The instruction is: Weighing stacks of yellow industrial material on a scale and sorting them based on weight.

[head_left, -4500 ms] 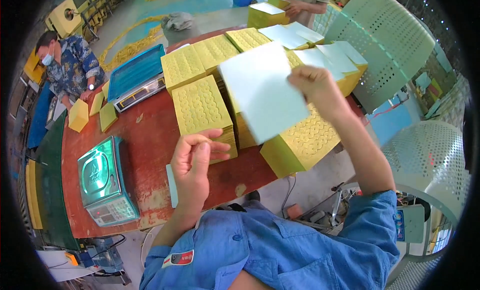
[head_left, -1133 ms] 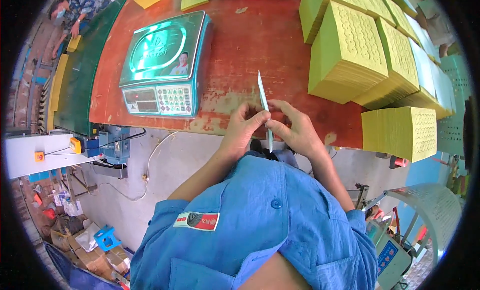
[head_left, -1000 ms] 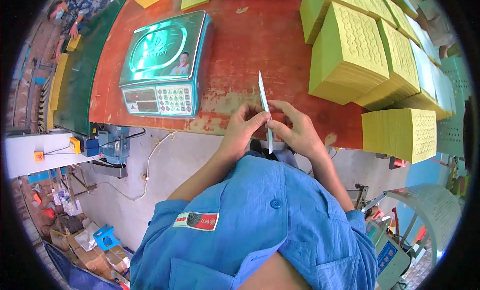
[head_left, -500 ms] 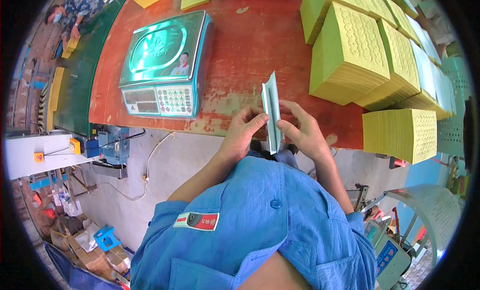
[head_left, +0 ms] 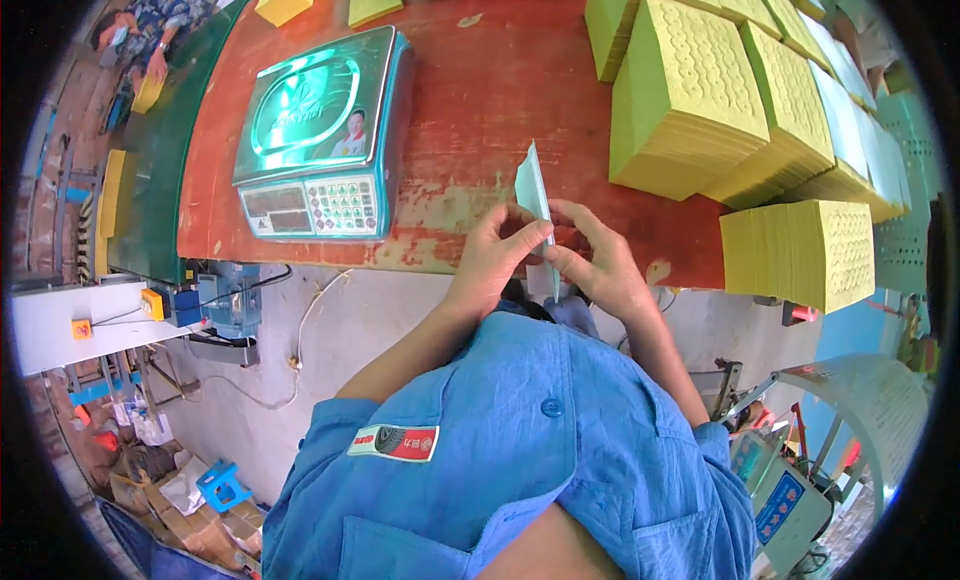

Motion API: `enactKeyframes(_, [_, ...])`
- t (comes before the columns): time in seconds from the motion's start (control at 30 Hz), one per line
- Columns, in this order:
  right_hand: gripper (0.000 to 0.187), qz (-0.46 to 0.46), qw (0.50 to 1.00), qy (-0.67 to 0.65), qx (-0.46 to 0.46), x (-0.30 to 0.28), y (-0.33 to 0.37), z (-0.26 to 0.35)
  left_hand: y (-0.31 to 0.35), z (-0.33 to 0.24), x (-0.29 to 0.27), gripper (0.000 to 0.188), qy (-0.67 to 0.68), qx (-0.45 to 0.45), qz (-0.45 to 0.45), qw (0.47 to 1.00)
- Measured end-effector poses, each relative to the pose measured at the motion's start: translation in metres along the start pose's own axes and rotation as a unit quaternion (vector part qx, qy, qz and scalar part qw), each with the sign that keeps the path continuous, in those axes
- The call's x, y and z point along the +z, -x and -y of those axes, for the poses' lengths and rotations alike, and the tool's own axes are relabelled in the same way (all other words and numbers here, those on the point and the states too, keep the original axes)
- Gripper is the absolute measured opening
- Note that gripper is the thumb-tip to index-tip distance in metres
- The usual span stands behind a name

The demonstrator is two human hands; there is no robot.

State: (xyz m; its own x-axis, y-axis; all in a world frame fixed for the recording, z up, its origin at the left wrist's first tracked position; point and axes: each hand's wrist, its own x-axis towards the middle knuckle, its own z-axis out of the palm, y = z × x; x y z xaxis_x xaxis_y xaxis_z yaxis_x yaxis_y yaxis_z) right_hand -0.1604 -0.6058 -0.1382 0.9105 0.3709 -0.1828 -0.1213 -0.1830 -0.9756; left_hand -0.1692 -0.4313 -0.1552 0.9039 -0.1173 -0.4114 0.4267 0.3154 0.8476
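Note:
A thin pale blue-green sheet or small stack of sheets [head_left: 531, 185] stands nearly on edge in front of me, above the near edge of the red table. My left hand [head_left: 497, 252] grips it from the left, thumb pressed on its face. On the other side my right hand [head_left: 605, 265] pinches it, thumb towards the left thumb. Some fingers of both hands are hidden behind it. To the left sits a digital weighing scale [head_left: 375, 145] with a shiny metal pan and a keypad, nothing lying on the pan.
Tall stacks of yellow embossed paper [head_left: 690, 90] fill the table's right side, with a separate bundle [head_left: 795, 255] at the near right corner. Smaller yellow bundles [head_left: 376, 2] lie at the far edge. Beyond a green surface [head_left: 150, 185] on the left, another person handles yellow bundles.
The sheet has turned from showing an open fold to a thinner, nearly edge-on shape. Both hands stay on it at about the same place. The other person's hand has shifted slightly.

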Motion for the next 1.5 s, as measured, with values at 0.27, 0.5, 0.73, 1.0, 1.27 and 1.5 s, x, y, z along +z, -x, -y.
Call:
enactKeyframes(0.27, [0.052,-0.003,1.000,-0.021,-0.012,-0.003,0.002,-0.003,0.000,0.005,-0.005,0.025,-0.015,0.035,-0.011,0.999])
enactKeyframes(0.5, [0.044,-0.056,0.993,-0.093,0.049,-0.015,0.007,-0.022,-0.002,0.013,-0.009,0.012,-0.010,0.029,-0.002,1.000])
enactKeyframes(0.73, [0.036,-0.171,0.983,0.019,0.068,-0.016,0.003,-0.056,-0.003,0.012,-0.006,0.010,0.035,0.037,-0.025,0.998])
enactKeyframes(1.0, [0.033,-0.116,0.990,0.040,-0.068,0.014,0.009,0.006,0.009,-0.009,0.005,0.014,-0.036,0.091,-0.033,0.995])
enactKeyframes(1.27, [0.019,-0.110,0.994,-0.024,-0.008,0.012,0.016,0.024,0.016,-0.020,0.010,0.008,-0.076,0.153,0.033,0.985])
enactKeyframes(1.5, [0.009,-0.210,0.977,-0.049,0.002,-0.006,0.021,0.020,0.005,-0.025,-0.007,0.017,-0.133,0.320,-0.178,0.921])
